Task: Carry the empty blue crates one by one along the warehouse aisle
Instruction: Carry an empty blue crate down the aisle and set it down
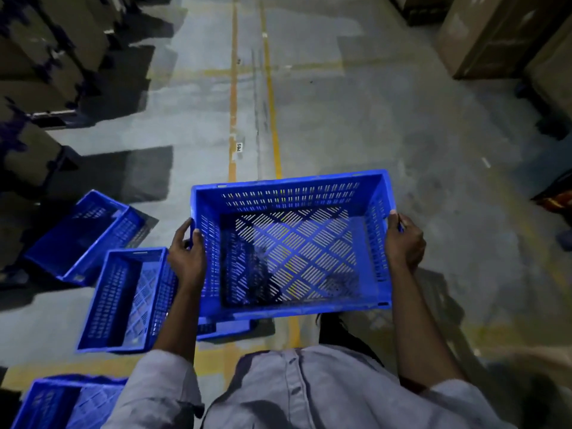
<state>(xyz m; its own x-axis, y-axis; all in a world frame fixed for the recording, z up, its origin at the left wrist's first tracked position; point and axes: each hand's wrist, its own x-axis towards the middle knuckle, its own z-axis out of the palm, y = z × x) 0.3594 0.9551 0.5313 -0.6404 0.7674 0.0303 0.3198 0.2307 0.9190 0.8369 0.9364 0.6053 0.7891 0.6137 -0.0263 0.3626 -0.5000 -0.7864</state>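
I hold an empty blue slotted crate (291,193) level in front of my body, above the floor. My left hand (185,252) grips its left rim, thumb over the edge. My right hand (404,243) grips the right rim, fingers curled round the outside. Other empty blue crates stand on the floor to my left: one upright (130,300) next to my left arm, one tilted (83,236) further left, one (62,404) at the bottom left corner. Part of another blue crate (223,328) shows under the held one.
The grey concrete aisle (340,103) runs ahead, marked by two yellow lines (272,119) and a small white floor label (239,147). Stacked cardboard cartons on racks (40,57) line the left side. Large cartons (495,35) stand at the right. A dark object (554,196) lies at the right edge.
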